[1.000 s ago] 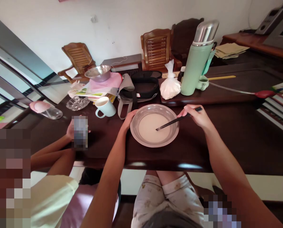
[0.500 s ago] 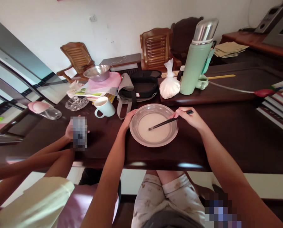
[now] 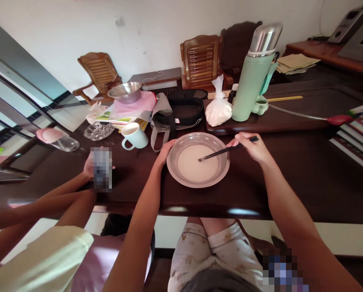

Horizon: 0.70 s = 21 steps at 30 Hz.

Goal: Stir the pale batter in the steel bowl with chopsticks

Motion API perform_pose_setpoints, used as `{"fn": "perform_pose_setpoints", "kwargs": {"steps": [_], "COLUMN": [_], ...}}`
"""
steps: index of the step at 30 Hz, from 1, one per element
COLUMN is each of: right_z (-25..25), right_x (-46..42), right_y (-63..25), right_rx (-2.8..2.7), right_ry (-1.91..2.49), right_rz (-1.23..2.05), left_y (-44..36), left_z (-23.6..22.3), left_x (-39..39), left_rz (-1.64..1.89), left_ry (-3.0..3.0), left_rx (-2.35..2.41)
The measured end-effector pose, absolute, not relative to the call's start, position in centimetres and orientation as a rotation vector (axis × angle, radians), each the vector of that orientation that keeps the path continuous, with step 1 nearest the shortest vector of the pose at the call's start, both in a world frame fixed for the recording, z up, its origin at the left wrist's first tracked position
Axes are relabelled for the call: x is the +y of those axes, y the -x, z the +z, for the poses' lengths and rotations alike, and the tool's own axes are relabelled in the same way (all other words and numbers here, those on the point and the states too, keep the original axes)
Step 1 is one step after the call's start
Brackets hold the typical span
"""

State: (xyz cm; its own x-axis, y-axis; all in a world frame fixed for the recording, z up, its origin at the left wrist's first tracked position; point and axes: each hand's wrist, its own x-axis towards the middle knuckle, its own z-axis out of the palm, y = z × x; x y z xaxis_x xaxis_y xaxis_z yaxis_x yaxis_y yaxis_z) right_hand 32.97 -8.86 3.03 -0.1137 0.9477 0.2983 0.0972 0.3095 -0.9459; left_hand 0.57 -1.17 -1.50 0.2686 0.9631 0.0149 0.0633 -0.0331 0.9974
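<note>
A wide metal bowl (image 3: 198, 184) stands on the dark wooden table, partly filled with a smooth, milky off-white liquid (image 3: 195, 166). My left hand (image 3: 166, 151) is closed on the bowl's left rim; part of its fingers is hidden behind the edge. In my right hand (image 3: 253, 147) is a pair of black chopsticks (image 3: 219, 153), held pinched above the bowl's right rim. Their tips dip into the liquid near its middle and slant down to the left. Just behind the bowl are a tied plastic bag of white powder (image 3: 218, 111) and a tall green thermos (image 3: 248, 87).
Left of the bowl are a white mug (image 3: 135, 136), a glass dish (image 3: 98, 132) and a steel basin (image 3: 125, 93) on a stack. A black-and-grey bag (image 3: 178, 113) lies behind. Another person's hand (image 3: 88, 166) holds a blurred-out object. Books (image 3: 356, 140) are piled right.
My right hand has moved a little to the right, drawing the chopstick tips rightward through the liquid. My left hand stays on the bowl's rim.
</note>
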Motion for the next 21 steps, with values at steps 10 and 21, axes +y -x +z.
{"fn": "perform_pose_setpoints", "kwargs": {"steps": [10,21], "right_z": [3.11,3.07], "right_x": [-8.91,-8.9], "right_y": [-33.1,-33.06], "right_rx": [-1.488,-1.612], "right_ry": [1.023,1.065], "right_rz": [0.972,0.9], "left_y": [-0.63,-0.57], "left_z": [-1.49,-1.69], "left_x": [-1.26,-1.07], "left_rz": [0.992,0.99], "left_ry": [-1.362,-1.384], "left_rx": [1.009,1.037]}}
